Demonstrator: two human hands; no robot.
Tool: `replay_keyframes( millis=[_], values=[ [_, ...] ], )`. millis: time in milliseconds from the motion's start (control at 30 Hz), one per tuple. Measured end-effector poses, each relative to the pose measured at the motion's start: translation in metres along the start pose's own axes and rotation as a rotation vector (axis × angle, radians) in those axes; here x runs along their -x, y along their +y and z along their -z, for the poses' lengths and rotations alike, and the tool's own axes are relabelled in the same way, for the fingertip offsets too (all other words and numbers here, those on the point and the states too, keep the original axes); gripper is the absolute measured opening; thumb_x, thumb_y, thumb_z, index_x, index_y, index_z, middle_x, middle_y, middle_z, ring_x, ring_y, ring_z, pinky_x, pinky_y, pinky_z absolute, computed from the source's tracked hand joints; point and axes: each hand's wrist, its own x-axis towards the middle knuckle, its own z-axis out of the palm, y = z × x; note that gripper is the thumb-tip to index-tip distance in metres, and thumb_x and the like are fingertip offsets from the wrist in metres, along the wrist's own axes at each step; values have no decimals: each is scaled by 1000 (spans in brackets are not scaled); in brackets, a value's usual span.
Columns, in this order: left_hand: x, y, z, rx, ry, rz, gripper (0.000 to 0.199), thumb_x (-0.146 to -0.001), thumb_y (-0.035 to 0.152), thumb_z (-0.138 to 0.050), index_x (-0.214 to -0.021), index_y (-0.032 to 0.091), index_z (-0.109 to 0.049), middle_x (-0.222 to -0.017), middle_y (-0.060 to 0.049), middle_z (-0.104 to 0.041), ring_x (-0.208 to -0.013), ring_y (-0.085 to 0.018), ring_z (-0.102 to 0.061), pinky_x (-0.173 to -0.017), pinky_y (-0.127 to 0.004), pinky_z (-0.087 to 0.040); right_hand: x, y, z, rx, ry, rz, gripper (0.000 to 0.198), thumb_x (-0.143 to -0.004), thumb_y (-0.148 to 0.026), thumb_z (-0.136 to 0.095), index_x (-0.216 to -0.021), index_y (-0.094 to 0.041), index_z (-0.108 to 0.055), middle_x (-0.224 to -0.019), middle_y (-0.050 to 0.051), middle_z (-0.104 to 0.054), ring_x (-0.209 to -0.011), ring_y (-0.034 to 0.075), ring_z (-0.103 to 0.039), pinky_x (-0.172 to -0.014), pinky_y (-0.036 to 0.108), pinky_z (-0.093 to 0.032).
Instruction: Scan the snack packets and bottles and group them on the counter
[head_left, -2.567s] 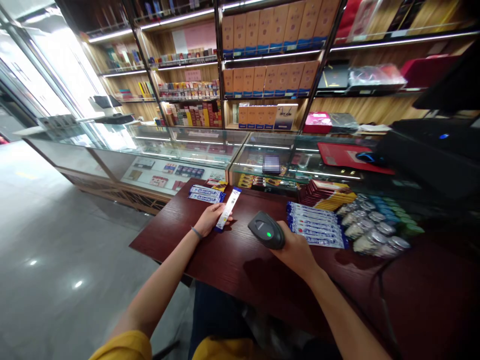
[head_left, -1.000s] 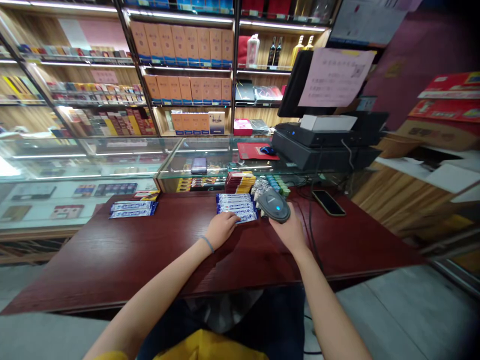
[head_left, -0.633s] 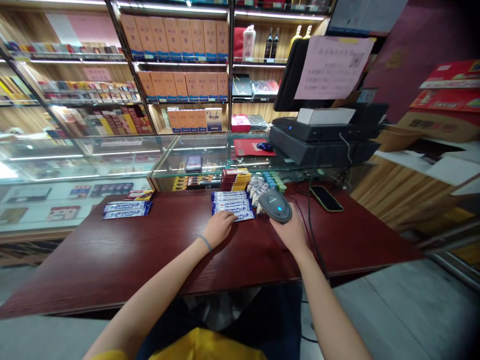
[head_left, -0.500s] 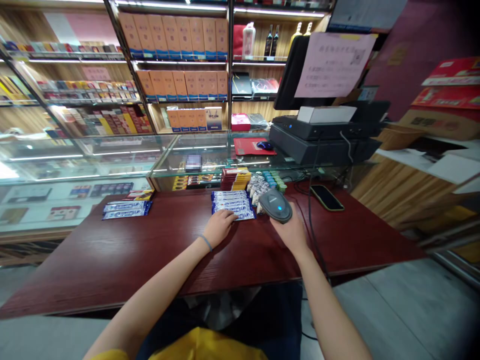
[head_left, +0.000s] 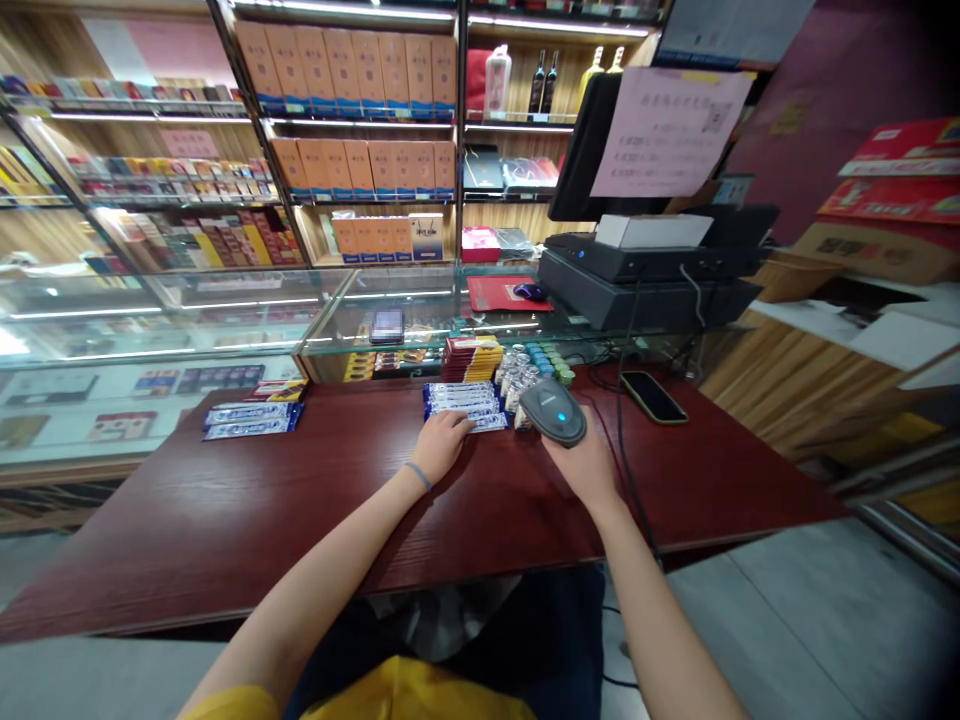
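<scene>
My left hand [head_left: 442, 442] is at the front of a row of blue-and-silver wrapped packets [head_left: 465, 392], its fingers bent over the left part of the nearest one. The thumb's hold underneath is mostly hidden. My right hand [head_left: 589, 462] is closed around the handle of a dark grey barcode scanner [head_left: 553, 412], which has a blue light on its top. The scanner's head is beside the right end of the packets. Behind them are a stack of red-and-yellow packs [head_left: 472, 358], silver-topped small items [head_left: 516, 372] and green-topped ones [head_left: 553, 362].
Two similar blue-and-silver packets [head_left: 251, 420] lie to the left on the dark red table [head_left: 300, 520]. A phone [head_left: 654, 396] rests at the right, near a hanging black cable [head_left: 626, 470]. Beyond stand a glass counter [head_left: 420, 290] and a monitor [head_left: 585, 150] covered by a paper notice.
My left hand has shifted slightly right, and the nearest packet sits a little farther back, closer to the row. My right hand and the scanner have hardly moved.
</scene>
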Motion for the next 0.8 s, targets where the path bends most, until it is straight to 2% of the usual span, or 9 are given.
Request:
replay_keyframes(
  millis=[333,500,633,800],
  values=[
    [2,0,1,13,29,10,26,-95,18,-54,-116,21,-68,-121,-10,-65,-110,-24,-59,-96,-42,-49,1,-8,2,-36,-1,9,33,-76,-37,-63,-106,-27,-51,-91,8,-73,-95,31,-71,-73,35,-52],
    [5,-7,17,13,57,49,28,-94,25,-58,-121,23,-65,-124,-10,-64,-116,-26,-57,-100,-44,-48,-1,-15,-3,-3,9,40,35,-76,-39,-64,-107,-26,-52,-93,10,-74,-93,32,-72,-71,35,-52],
    [18,-25,42,-6,114,90,30,-95,27,-55,-123,22,-64,-127,-12,-62,-119,-27,-56,-102,-46,-47,-3,-28,-15,46,-15,74,44,-76,-41,-65,-115,-25,-52,-90,9,-74,-87,33,-73,-66,35,-51],
    [52,-64,71,-79,153,171,35,-94,24,-54,-128,24,-62,-136,-12,-58,-128,-29,-51,-108,-48,-43,-7,-49,-45,14,-11,167,44,-77,-41,-64,-115,-23,-55,-93,11,-75,-86,33,-73,-68,37,-52]
  ],
)
